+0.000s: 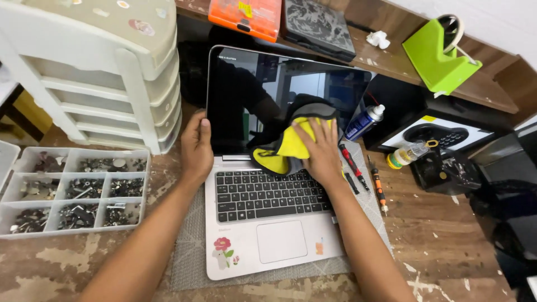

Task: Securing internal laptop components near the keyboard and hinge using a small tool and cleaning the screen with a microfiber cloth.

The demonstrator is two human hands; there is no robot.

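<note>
— We start with the worn, paint-flecked wooden surface [447, 235]: on it lies a grey mat, and on that our landmark, the open white laptop with a dark glossy screen [263, 184]. What worries us first?

— The lid. Our left hand [196, 146] has its grip closed on the left edge of the screen, thumb on the glass. If that grip slackens while we press, we judge the hinge could flex or the lid swing back.

— And the right hand [321, 152]?

— It lies flat, fingers spread, pressing the yellow and grey microfibre cloth [282, 144] against the lower right of the screen, just above the keyboard. It is a flat press, not a closed grip. Any grit caught in the cloth might scratch the glass.

— Right of the laptop?

— The blue spray can with a white cap [362, 122] stands just beside the screen's right edge; a wide sweep could tip it. Below it, the red-handled and orange-handled screwdrivers [366, 176] lie near our wrist and could roll.

— Left of the laptop?

— The clear compartment tray of screws [72, 193], well apart.
</note>
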